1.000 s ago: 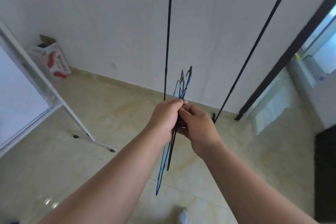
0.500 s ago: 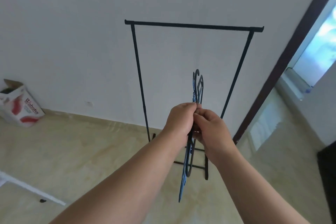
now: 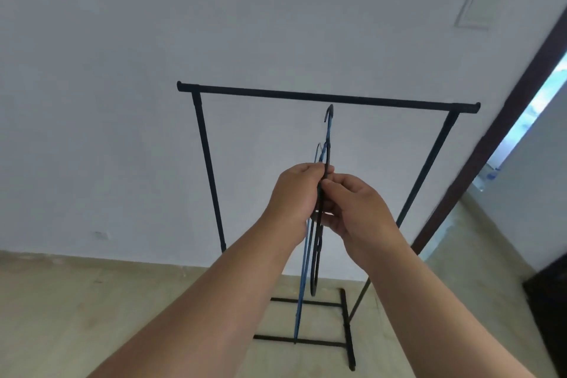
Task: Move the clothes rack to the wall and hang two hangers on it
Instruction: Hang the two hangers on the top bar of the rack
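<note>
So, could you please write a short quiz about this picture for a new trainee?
1. True or false: a hanger already hangs on the top bar of the clothes rack.
2. What do the left hand and right hand hold? A) a cloth B) the hangers C) a box
3. Fill in: the rack stands against the ____.

Key: 1 false, both are in the hands, the taller hook just below the bar. 2 B, a blue one and a black one, each hand's grip shut on them. 3 wall.

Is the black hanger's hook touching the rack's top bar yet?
Apart. In the head view the black hanger, held by both hands, ends its hook just under the top bar, with a strip of white wall between them.
</note>
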